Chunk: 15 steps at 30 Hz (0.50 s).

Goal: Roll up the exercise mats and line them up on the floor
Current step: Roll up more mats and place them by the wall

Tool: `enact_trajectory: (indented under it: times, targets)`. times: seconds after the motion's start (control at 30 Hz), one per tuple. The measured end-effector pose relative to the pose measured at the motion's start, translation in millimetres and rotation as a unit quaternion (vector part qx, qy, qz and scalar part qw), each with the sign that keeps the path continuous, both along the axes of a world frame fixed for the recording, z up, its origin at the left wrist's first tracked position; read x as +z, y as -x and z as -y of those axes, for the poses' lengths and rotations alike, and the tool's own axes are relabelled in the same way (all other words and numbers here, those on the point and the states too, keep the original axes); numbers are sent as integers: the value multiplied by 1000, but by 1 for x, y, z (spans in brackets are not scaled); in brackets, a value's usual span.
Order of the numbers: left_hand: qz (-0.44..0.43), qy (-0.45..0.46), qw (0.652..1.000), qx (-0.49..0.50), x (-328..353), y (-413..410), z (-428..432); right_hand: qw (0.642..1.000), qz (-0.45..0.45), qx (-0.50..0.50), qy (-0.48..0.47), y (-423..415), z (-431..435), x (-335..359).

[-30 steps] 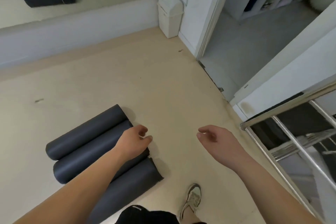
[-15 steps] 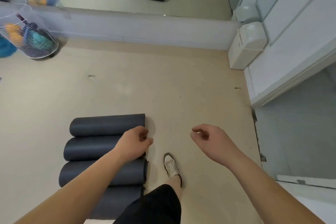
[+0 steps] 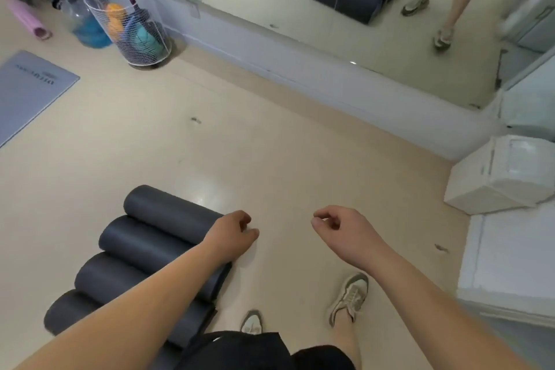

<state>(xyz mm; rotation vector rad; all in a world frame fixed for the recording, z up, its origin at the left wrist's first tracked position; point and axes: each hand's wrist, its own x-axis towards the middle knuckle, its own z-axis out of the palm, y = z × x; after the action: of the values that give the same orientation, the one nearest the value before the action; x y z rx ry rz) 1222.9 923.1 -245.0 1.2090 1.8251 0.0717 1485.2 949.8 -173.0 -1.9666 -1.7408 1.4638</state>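
Rolled mats (image 3: 150, 246): four dark rolls side by side on the floor (image 3: 270, 159), lower left | left hand (image 3: 231, 234) loosely curled, empty, over their ends | right hand (image 3: 339, 228) same, apart | I judge this row lined up | next: walk to flat mat (image 3: 30, 90) far left, roll it.
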Motion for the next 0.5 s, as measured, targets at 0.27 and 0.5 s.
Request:
enact_trajectory:
  times: [0.27, 0.5]
  targets:
    - [-53, 25, 992, 114, -88, -36, -81, 981, 19, 192, 7, -32, -162, -88]
    - [-91, 50, 984, 142, -235, -18, -124, 974, -13, 220, 45, 7, -212, -242]
